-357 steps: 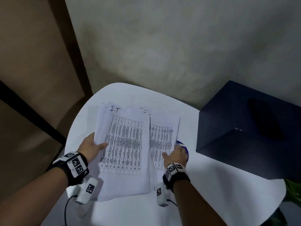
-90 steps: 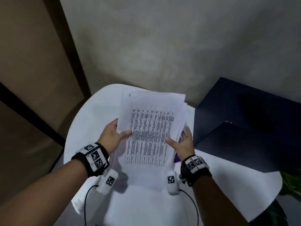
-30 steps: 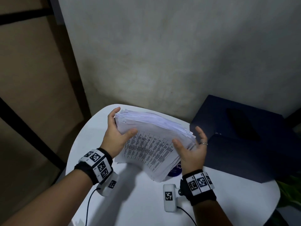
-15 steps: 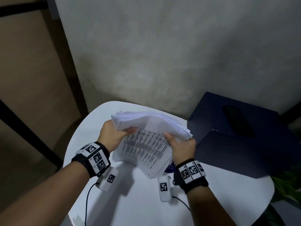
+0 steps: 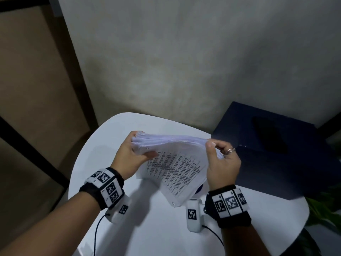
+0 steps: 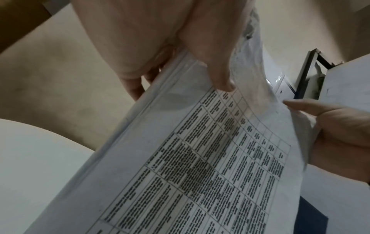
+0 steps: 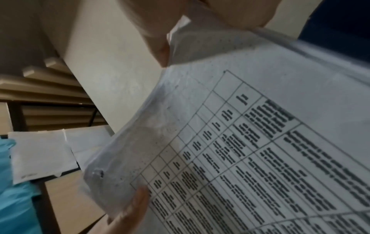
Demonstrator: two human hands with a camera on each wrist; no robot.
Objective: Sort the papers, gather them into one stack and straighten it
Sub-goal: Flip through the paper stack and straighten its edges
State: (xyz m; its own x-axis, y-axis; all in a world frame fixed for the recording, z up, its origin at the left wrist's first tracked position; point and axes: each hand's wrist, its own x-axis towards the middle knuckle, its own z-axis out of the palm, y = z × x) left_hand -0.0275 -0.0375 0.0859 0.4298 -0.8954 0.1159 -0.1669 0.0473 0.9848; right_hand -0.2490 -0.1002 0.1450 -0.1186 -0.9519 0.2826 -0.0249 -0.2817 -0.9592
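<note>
Nearest the person: two forearms, each with a black wristband carrying square black-and-white markers, and a small white camera unit with a cable hanging under each wrist. Above those, both hands hold one stack (image 5: 177, 163) of papers up off the table (image 5: 103, 163) — nothing of it touches the top that I can see. Left hand (image 5: 129, 157) grips the stack's left end: thumb curled over the printed top sheet, fingers wrapped behind and under. Left wrist view confirms it, thumb (image 6: 216, 63) pressed down near the edge of the table grid printed on the sheet. Right hand (image 5: 221, 163) pinches the right end, thumb on the near face, fingers curled over the far edge, a ring on one finger. So both hands are closed around the stack, neither slack. The stack tilts: far edge high, near corner drooping toward the person, sheets bowed between the hands. Far edges are fanned, not flush; sheet layers show as separate lines at the left end. A hole or fastener shows at the top-left corner and another at the low near corner — can't tell which. Top sheet is a dense black text table, unreadable. A bit of a blue round thing (image 5: 200, 189) shows under the low corner, on the table. Beyond, right: a dark navy box (image 5: 276, 154) on the table's far right part. Behind all of it, a grey wall.
</note>
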